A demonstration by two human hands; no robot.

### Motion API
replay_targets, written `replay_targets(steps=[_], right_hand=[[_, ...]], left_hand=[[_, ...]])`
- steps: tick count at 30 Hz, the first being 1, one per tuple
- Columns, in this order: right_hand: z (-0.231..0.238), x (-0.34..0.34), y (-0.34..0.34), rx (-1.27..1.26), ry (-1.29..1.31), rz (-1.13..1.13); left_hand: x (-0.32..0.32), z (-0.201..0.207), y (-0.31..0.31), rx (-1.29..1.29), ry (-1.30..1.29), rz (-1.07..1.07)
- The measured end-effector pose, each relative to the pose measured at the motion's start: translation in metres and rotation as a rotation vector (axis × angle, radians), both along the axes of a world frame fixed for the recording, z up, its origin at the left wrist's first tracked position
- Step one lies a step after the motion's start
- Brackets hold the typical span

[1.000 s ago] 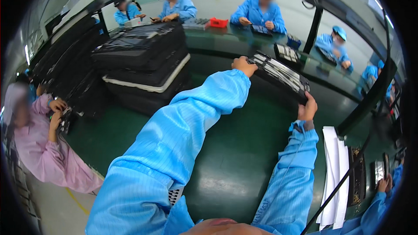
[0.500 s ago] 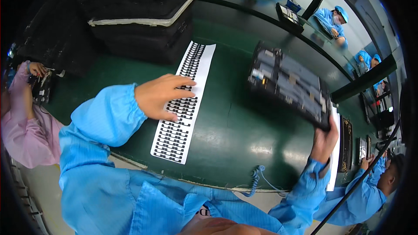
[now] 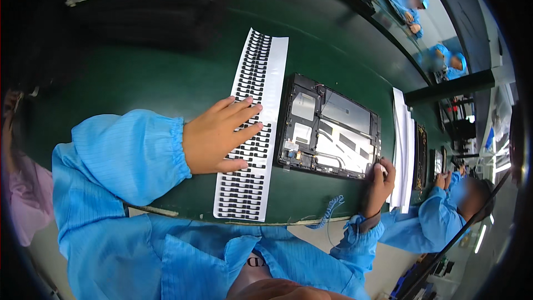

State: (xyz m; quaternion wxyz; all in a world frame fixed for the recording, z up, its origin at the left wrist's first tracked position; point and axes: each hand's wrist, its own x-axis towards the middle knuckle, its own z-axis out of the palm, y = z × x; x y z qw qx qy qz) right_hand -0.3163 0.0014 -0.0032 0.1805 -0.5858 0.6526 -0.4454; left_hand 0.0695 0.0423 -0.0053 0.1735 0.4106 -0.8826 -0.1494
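Curling near the table's point(image 3: 166, 83) front edge, the right grip point(image 3: 380, 188) touches the tablet's point(image 3: 333, 128) near right corner, its hold unclear. Fingers spread, the left grip point(image 3: 222, 138) rests on the label sheet point(image 3: 271, 100) running lengthwise from that edge, left of the tablet.

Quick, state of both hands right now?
Left hand: open, fingers spread on the sheet.
Right hand: fingers bent at the device's near right corner; whether it grips cannot be told.
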Motion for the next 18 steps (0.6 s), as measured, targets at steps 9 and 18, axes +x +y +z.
replay_targets(steps=[9, 18], right_hand=[[0.057, 0.175, 0.018, -0.269, 0.512, 0.629], [0.024, 0.216, 0.008, -0.269, 0.687, 0.591]], left_hand=[[-0.003, 0.001, 0.009, -0.086, 0.141, -0.151], [-0.006, 0.0, 0.01, -0.052, -0.002, -0.186]])
